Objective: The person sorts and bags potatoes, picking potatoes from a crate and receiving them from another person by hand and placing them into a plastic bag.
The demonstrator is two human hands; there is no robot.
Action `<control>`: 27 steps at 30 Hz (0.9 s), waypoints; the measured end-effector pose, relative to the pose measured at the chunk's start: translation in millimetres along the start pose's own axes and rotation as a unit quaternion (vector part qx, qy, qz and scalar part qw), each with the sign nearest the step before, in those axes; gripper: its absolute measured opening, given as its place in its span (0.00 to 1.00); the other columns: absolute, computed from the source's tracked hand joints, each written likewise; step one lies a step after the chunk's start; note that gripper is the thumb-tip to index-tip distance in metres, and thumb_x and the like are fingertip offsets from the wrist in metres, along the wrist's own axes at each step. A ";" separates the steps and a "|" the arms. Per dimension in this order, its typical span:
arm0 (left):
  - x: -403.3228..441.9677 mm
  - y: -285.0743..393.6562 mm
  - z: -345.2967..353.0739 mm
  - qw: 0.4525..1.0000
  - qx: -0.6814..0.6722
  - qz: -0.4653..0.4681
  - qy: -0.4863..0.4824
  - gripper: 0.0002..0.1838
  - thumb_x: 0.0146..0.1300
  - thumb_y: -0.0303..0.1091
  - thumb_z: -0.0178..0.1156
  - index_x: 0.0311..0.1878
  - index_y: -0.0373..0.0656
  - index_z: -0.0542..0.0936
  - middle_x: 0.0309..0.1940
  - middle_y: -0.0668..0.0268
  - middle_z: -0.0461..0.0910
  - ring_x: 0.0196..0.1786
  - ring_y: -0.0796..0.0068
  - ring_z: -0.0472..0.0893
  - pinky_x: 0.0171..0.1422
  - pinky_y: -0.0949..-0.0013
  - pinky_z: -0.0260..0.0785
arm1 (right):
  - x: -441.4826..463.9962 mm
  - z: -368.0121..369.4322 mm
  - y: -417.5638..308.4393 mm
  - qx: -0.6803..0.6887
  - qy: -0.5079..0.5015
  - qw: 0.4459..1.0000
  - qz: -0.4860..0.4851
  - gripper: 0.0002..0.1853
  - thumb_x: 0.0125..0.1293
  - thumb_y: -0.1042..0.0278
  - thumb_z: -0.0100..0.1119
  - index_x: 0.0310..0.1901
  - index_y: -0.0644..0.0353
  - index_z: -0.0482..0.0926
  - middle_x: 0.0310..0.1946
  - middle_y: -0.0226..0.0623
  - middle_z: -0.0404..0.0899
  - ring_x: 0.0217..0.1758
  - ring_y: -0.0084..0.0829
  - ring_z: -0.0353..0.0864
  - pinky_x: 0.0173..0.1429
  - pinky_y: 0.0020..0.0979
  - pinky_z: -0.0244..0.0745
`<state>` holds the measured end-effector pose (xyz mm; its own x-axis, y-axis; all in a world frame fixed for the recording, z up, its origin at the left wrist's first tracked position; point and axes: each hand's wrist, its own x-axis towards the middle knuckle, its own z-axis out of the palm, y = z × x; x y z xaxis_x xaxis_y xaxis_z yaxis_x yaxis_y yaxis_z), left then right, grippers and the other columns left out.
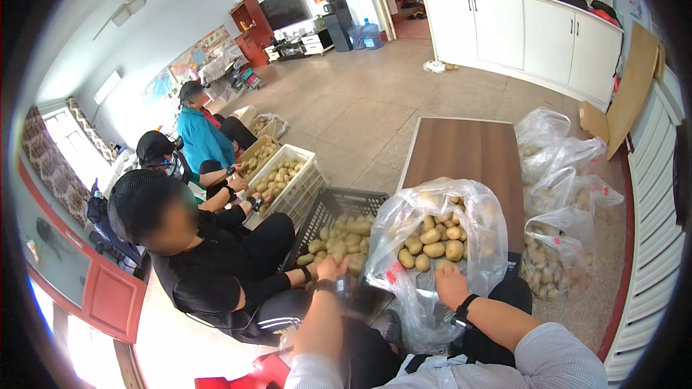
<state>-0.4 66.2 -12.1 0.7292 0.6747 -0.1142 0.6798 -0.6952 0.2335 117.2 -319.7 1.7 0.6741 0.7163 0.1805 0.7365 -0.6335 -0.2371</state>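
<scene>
A clear plastic bag (490,227) lies open on the front end of a brown table (461,151), with several potatoes (434,249) inside. My right hand (450,284) is at the bag's near edge, just below the potatoes; its fingers curl down and what they hold, if anything, is hidden. Over the near side of a dark crate (317,220) of potatoes is my left hand (329,269), blurred by motion. Its fingers cannot be made out. A co-worker's hand is close beside it, at the crate.
Co-workers sit in a row at the left, beside a white crate (313,180) of potatoes. Tied bags of potatoes (551,259) line the floor right of the table. A leaning board (634,86) and white cabinets (497,29) stand behind.
</scene>
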 end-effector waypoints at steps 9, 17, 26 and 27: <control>6.1 -6.9 4.3 0.999 0.037 -0.004 -0.028 0.30 0.56 0.62 0.61 0.43 0.40 0.82 0.41 0.51 0.84 0.45 0.50 0.82 0.47 0.56 0.76 | -2.2 -1.5 -1.0 -0.001 -0.081 0.996 0.044 0.12 0.61 0.71 0.52 0.47 0.63 0.74 0.46 0.48 0.74 0.51 0.52 0.77 0.43 0.45 0.82; 13.3 -20.8 11.3 0.993 0.112 0.008 -0.030 0.29 0.59 0.62 0.58 0.39 0.41 0.84 0.39 0.54 0.85 0.43 0.53 0.84 0.46 0.57 0.76 | -5.6 1.3 1.1 0.008 -0.065 0.997 0.038 0.12 0.61 0.72 0.52 0.46 0.63 0.74 0.47 0.50 0.73 0.50 0.52 0.78 0.42 0.44 0.82; 3.3 -19.5 2.5 0.996 0.091 0.002 0.018 0.29 0.59 0.63 0.56 0.38 0.42 0.84 0.38 0.56 0.85 0.43 0.57 0.85 0.45 0.57 0.76 | -10.1 -5.3 0.9 -0.008 -0.099 0.994 0.046 0.11 0.61 0.71 0.53 0.44 0.63 0.75 0.43 0.51 0.76 0.46 0.51 0.80 0.41 0.44 0.81; 3.6 -17.0 0.9 0.996 0.087 0.001 0.019 0.29 0.59 0.62 0.57 0.39 0.42 0.83 0.37 0.56 0.85 0.42 0.57 0.85 0.45 0.57 0.76 | -10.9 -5.9 1.2 -0.019 -0.111 0.993 0.045 0.11 0.60 0.71 0.53 0.44 0.63 0.75 0.41 0.50 0.77 0.46 0.51 0.80 0.40 0.44 0.81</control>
<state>-9.3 80.3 -17.4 0.7288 0.6805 -0.0758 0.6846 -0.7263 0.0620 111.1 -330.0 5.1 0.7117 0.7002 -0.0561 0.6780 -0.7056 -0.2062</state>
